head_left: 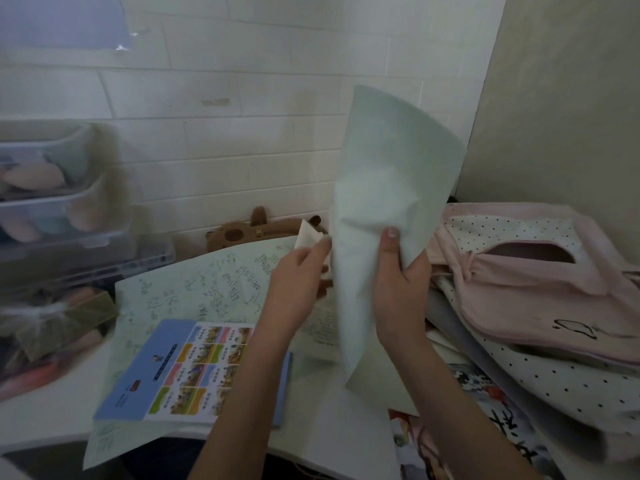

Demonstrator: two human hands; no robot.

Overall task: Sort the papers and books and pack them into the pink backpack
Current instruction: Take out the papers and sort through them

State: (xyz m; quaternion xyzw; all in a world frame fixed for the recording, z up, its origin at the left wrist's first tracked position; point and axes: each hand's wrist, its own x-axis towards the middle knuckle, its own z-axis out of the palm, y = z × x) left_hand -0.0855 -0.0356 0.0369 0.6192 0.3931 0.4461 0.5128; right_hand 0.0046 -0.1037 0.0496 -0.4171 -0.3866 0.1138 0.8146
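- Paper (pixel 388 188), a pale sheet curled lengthwise, stands nearly upright above the worktop (pixel 52 414), gripped at its lower middle by the right hand (pixel 398 282), thumb on the near face and fingers wrapped behind.
- Left hand (pixel 298 282) sits just left of that sheet, pinching a small folded white scrap (pixel 308 237) between thumb and fingertips, close to the sheet's left edge.
- Book (pixel 194 372) with a blue cover and coloured picture panels lies flat below the left forearm, on a large scribbled sheet (pixel 194 289) spread over the worktop.
- Backpack (pixel 540 271), pink, lies to the right of the right hand on dotted fabric (pixel 554 379), its pocket gaping.
- Brown plush toy (pixel 242 230) rests against the wall behind the scribbled sheet.
- Clear bins (pixel 52 188) stand blurred at left.
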